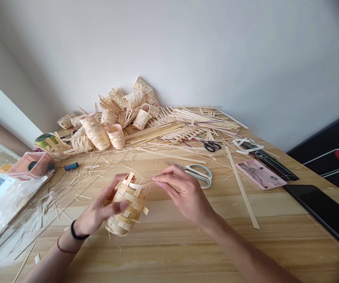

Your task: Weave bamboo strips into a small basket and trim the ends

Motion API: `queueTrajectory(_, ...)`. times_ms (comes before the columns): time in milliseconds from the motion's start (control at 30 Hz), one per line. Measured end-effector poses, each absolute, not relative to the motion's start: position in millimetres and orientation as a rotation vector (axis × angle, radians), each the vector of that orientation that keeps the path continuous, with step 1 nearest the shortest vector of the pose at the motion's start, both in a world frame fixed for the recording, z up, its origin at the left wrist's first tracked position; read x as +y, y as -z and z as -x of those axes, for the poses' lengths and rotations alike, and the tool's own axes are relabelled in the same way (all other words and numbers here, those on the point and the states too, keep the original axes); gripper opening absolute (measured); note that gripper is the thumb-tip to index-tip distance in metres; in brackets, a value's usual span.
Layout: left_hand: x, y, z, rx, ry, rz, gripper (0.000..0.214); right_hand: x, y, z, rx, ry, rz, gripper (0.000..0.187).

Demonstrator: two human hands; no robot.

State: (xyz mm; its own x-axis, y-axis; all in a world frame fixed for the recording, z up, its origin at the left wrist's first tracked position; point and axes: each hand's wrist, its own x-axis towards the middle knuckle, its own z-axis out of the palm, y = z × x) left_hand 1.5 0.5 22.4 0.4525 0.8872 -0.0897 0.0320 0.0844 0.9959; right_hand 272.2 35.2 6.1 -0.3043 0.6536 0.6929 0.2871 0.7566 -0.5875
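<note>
Basket (126, 210) of pale woven strips tilts over the near side of a wooden bench (163, 251); whether its base touches the wood cannot be told. The left grip (106, 210) clasps its side, thumb across the front, while the right grip (184, 190) pinches a narrow strip (141, 186) leading off the rim. Side rows appear done nearly to the top, but the edge looks unfinished: an upright stake (129, 179) juts above it, a tab (145, 211) pokes from the side, and the strip is not yet tucked in. Farther back, woven baskets (97, 135) lie heaped beside loose strips (207, 120). Pale-handled scissors (190, 168) rest just beyond the right grip.
</note>
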Motion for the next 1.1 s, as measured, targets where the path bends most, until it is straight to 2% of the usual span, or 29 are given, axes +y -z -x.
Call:
queueTrajectory(200, 3, -23, 0, 0.813, -0.781, -1.451, 0.058, 35, -5, -272, -1.923, -0.408, 0.734, 0.023)
queueTrajectory(400, -2, -23, -2, 0.693, -0.787, -1.186, 0.062, 29, -7, -265, -1.857, -0.573, 0.664, 0.018)
queueTrajectory(733, 2, -14, -5, 0.864, -1.013, -1.236, 0.065, 29, -10, -267, -1.818, -0.595, 0.733, 0.015)
queueTrajectory(867, 3, -15, -4, 0.867, -0.992, -1.332, 0.057, 28, -12, -268, -1.826, -0.593, 0.745, 0.016)
queueTrajectory(1100, 5, -18, 2, 0.902, -0.987, -1.446, 0.059, 28, -17, -273, -1.887, -0.573, 0.764, 0.016)
